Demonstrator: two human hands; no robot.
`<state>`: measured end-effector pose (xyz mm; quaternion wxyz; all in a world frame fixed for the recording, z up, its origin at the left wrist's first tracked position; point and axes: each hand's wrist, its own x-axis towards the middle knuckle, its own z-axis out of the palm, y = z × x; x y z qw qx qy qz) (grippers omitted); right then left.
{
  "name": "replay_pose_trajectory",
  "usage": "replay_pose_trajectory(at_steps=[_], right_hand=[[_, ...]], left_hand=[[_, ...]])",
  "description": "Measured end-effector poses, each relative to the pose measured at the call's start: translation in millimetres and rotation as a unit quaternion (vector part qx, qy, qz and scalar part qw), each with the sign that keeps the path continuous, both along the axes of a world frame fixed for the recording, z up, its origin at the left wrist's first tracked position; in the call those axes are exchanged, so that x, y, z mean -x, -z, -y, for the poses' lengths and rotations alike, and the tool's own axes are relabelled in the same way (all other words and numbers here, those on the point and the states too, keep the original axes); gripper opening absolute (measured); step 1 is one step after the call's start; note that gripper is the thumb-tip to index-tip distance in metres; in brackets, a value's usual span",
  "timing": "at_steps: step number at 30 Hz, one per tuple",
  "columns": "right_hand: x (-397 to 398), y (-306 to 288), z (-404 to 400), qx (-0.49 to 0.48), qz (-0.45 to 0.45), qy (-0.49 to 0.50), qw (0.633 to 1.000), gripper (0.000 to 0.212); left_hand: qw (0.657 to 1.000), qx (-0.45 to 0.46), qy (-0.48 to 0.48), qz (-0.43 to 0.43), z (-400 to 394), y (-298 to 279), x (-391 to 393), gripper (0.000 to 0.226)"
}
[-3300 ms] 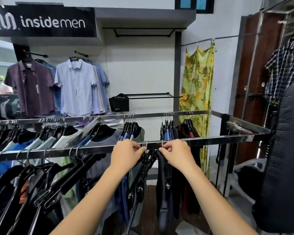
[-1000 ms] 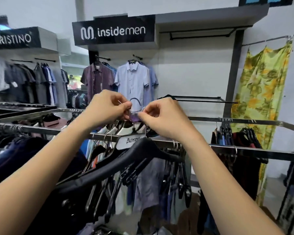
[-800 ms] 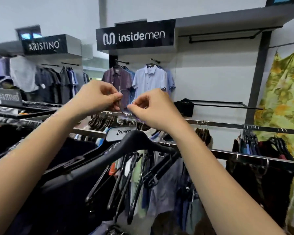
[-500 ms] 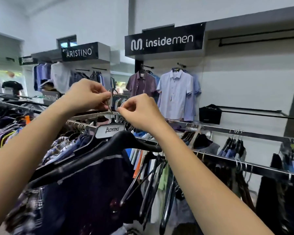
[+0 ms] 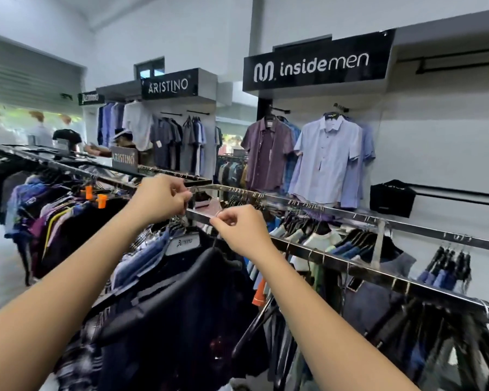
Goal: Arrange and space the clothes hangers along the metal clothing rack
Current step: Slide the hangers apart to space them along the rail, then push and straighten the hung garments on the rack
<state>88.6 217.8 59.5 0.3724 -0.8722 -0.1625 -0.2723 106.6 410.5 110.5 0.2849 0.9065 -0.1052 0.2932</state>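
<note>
A shiny metal clothing rack (image 5: 347,263) runs from the centre down to the right, crowded with hangers and clothes. A black hanger carrying a dark garment (image 5: 181,300) hangs just below my hands, beside a white size tag (image 5: 182,244). My right hand (image 5: 242,231) pinches this hanger's thin wire hook at the rail. My left hand (image 5: 160,198) is closed with pinched fingers at the rail's left end, on a hook I can barely make out. More hangers with shirts (image 5: 316,238) crowd the rail to the right.
A second rail (image 5: 393,218) runs parallel behind. Another packed rack (image 5: 54,198) stands to the left with orange clips. Shirts hang on the wall under black brand signs (image 5: 316,66). A person (image 5: 67,138) stands far left at the back.
My view has swung left along the rack. Both hands have carried the black hanger leftward and lowered it, so its hook now meets the rail near the corner.
</note>
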Motion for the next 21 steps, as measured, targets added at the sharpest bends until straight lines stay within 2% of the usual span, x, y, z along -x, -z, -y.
replay_pose_trajectory(at_steps=[8,13,21], right_hand=[[-38.7,49.0,52.1,-0.013,-0.025,0.094,0.995,0.018],[-47.2,63.4,88.8,0.026,-0.041,0.181,0.982,0.022],[-49.1,61.3,112.3,0.124,-0.059,0.258,0.956,0.028]], left_hand=[[0.998,0.029,0.057,-0.025,51.7,66.8,-60.9,0.017],[0.993,0.038,0.108,0.005,101.8,86.4,-81.7,0.014],[0.990,0.023,0.137,-0.037,151.2,110.8,-110.5,0.015]])
